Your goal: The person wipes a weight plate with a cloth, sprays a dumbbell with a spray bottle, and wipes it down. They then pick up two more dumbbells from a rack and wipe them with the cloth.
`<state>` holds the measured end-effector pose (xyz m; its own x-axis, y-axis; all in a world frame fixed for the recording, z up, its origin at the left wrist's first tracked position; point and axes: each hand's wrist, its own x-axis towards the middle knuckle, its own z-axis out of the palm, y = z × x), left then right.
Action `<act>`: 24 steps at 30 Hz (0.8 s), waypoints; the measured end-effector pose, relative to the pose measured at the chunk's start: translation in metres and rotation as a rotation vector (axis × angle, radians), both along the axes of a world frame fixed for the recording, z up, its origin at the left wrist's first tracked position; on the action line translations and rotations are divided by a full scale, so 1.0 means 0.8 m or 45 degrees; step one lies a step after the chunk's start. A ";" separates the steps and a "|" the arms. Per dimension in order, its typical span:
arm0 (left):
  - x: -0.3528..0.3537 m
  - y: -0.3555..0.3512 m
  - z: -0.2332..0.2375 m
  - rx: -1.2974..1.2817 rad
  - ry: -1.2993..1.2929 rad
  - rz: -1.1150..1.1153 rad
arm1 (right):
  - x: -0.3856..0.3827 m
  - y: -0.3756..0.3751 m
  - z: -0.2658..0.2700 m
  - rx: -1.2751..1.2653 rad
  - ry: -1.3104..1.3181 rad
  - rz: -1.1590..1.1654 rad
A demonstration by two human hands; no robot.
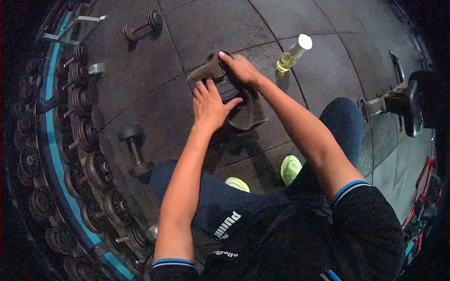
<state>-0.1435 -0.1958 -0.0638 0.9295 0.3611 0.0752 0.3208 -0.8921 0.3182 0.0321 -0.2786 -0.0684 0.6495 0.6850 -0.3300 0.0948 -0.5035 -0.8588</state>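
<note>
Just one cam here, worn on the head, looking forward and down past the arms at the floor (206, 28), pretty wide.

Looks like a gym / weights area: dark rubber-type tile floor (206, 28) w/ loose dumbbells on it, incl. one (136, 152) at L & one (143, 25) up top, plus a long rack (55, 140) w/ rows of plate-type dumbbells (99, 171) & padded equip. (415, 105) at R.
</note>
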 end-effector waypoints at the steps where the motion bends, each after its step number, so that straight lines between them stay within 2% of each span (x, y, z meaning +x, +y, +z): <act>1: 0.002 0.007 0.007 -0.045 0.057 0.024 | -0.015 -0.004 -0.002 0.074 -0.005 -0.100; 3: 0.002 0.018 0.004 -0.063 0.155 0.038 | -0.053 -0.016 -0.002 0.224 -0.026 -0.292; 6: -0.007 0.017 -0.005 0.027 0.052 -0.014 | -0.143 -0.025 -0.058 0.520 -0.527 -0.749; 9: -0.012 -0.006 -0.001 0.003 0.063 0.019 | -0.138 -0.028 -0.051 0.386 -0.188 -0.776; 10: -0.012 -0.017 0.003 -0.030 0.061 0.055 | -0.103 -0.026 -0.057 0.338 -0.034 -0.784; 12: -0.011 -0.039 0.003 -0.073 0.023 0.180 | -0.050 -0.032 -0.043 0.398 0.239 -0.436; 15: -0.017 -0.051 0.029 -0.058 0.256 0.186 | 0.003 -0.017 -0.076 0.370 -0.188 -0.182; 18: 0.001 -0.022 0.046 -0.070 0.185 0.195 | 0.020 -0.005 -0.070 0.196 -0.207 -0.167; 19: 0.004 -0.004 0.037 -0.015 0.031 0.119 | 0.008 -0.004 -0.045 0.118 -0.210 -0.250; 20: 0.009 0.016 0.033 0.013 -0.045 -0.049 | 0.002 -0.002 -0.047 0.071 -0.204 -0.301; 22: 0.019 0.037 0.016 -0.016 -0.070 -0.230 | -0.002 0.001 -0.040 -0.015 -0.208 -0.413; 24: 0.019 0.037 0.009 -0.072 -0.076 -0.227 | -0.017 -0.007 -0.030 -0.101 -0.240 -0.595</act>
